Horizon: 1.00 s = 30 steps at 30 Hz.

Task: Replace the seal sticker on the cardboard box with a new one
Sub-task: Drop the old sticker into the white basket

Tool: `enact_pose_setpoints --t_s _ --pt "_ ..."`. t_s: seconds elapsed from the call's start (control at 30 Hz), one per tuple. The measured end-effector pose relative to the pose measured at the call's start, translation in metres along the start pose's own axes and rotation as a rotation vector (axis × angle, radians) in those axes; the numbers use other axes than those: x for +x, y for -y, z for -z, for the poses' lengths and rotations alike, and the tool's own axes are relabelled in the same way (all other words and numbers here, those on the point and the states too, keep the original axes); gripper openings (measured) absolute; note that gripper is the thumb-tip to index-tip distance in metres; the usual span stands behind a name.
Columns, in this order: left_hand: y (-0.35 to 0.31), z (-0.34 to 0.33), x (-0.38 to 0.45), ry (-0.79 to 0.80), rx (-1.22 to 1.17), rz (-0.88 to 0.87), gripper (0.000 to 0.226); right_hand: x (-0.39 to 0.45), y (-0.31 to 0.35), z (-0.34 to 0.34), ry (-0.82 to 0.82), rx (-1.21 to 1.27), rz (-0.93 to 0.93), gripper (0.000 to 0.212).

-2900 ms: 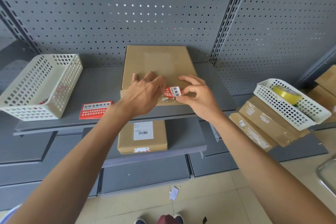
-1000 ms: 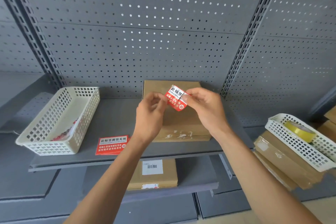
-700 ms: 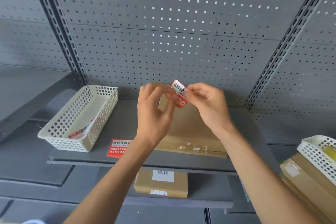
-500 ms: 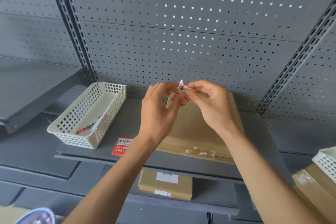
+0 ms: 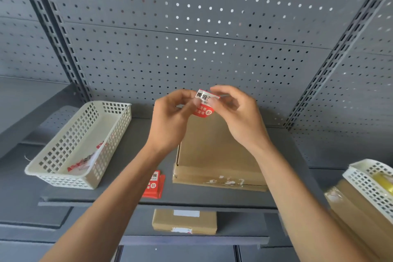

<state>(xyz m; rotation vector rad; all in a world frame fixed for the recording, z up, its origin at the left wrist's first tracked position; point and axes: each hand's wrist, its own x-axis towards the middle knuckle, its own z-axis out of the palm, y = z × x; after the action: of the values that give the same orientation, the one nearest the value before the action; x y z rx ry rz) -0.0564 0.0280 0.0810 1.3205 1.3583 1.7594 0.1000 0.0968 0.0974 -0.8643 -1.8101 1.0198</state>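
Observation:
A flat cardboard box (image 5: 214, 151) lies on the grey shelf (image 5: 131, 189), with torn white sticker remains (image 5: 225, 182) along its front edge. Above the box I hold a red and white seal sticker (image 5: 204, 102) in the air. My left hand (image 5: 170, 121) pinches its left edge and my right hand (image 5: 238, 115) pinches its right edge. A sheet of red seal stickers (image 5: 154, 184) lies on the shelf left of the box, partly hidden by my left forearm.
A white plastic basket (image 5: 53, 168) with sticker scraps stands at the left of the shelf. Another white basket (image 5: 365, 183) holding yellow tape sits on stacked boxes at the right. A second cardboard box (image 5: 184, 221) lies on the lower shelf. A perforated grey panel backs the shelf.
The sticker came off the box's front edge and both hands lifted it up over the box. The hands have turned it between the fingers, and my view has tilted upward.

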Motion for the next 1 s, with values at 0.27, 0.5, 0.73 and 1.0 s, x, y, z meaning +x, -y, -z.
enact_pose_setpoints --t_s 0.27,0.5,0.73,1.0 --pt "0.003 -0.003 0.008 0.004 -0.071 -0.087 0.014 0.003 0.000 -0.004 -0.038 0.294 -0.092 0.012" --pt "0.002 -0.006 0.009 -0.094 -0.090 -0.058 0.018 -0.003 0.013 -0.012 -0.008 0.328 -0.105 0.042" --pt "-0.002 -0.002 0.008 -0.119 -0.155 0.028 0.022 -0.004 0.014 -0.007 -0.124 0.312 -0.035 0.033" --pt "-0.004 0.005 0.008 -0.054 0.340 -0.242 0.029 -0.008 0.004 -0.003 -0.185 0.090 0.127 0.017"
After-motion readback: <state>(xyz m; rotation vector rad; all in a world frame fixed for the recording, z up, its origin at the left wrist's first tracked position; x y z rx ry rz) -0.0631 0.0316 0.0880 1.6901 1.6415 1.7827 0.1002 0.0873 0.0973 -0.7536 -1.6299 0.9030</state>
